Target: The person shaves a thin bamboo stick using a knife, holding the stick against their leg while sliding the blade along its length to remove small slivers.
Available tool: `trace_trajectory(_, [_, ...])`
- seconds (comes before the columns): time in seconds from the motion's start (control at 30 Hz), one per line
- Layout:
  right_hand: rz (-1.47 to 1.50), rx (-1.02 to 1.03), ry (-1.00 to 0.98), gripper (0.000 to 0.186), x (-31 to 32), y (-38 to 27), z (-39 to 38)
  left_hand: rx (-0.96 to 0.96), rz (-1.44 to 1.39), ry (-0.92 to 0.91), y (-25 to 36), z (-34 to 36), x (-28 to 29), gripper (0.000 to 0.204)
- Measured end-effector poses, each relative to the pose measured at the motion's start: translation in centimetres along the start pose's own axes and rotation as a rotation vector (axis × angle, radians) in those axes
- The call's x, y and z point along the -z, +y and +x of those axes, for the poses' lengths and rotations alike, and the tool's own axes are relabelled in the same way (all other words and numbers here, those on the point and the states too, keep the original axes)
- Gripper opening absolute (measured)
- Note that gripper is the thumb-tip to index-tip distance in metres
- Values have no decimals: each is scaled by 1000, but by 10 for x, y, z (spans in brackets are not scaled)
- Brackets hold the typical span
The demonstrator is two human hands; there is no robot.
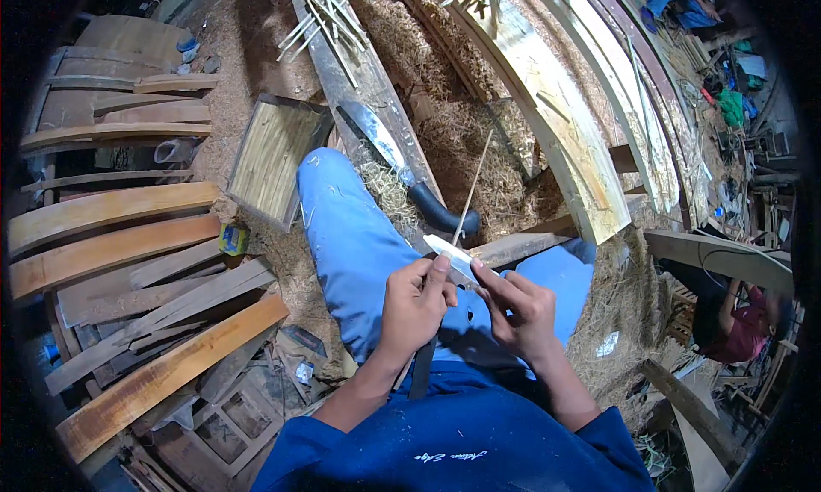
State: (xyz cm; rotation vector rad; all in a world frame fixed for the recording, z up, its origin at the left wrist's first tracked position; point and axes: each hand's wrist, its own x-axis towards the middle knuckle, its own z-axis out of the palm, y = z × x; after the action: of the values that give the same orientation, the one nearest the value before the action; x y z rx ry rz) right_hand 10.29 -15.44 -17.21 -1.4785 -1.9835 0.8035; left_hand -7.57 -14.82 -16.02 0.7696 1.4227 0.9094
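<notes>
I sit with both hands close together over my lap. In my right hand [520,308] is a small knife [451,253], its bright pointed blade reaching left; the handle is hidden by the fingers. My left hand [415,302] is closed with its thumb raised by the blade, pinching a thin wooden stick [475,180]. That stick slants up and away past the blade, and its lower end is hidden behind blade and fingers. Beyond my left knee a large broad-bladed knife [376,137] with a curved black handle [440,210] lies on a long plank.
Thin split sticks [329,17] lie heaped on the plank's [398,94] far end. A pale curved beam [547,107] stands at the right. Boards [171,364] are stacked at the left, beside a framed wooden panel [278,154]. Shavings [428,73] cover the floor. Another person [740,329] is at the far right.
</notes>
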Motion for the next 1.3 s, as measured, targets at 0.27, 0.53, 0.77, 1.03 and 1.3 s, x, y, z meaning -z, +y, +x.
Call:
trace_trajectory(0.27, [-10, -12, 24, 52, -2, 2, 0, -34, 5, -39, -1, 3, 6, 47])
trace_trajectory(0.53, [31, 12, 72, 51, 3, -3, 2, -108, 49, 79, 4, -4, 1, 41])
trace_trajectory(0.77, [179, -2, 13, 47, 6, -9, 2, -175, 160, 87, 4, -5, 3, 45])
trace_trajectory(1.03, [99, 22, 34, 53, -1, -6, -3, -155, 170, 64, 5, -9, 8, 57])
trace_trajectory(1.3, [-44, 90, 109, 57, 1, -9, 1, -101, 86, 129, 12, -11, 2, 56])
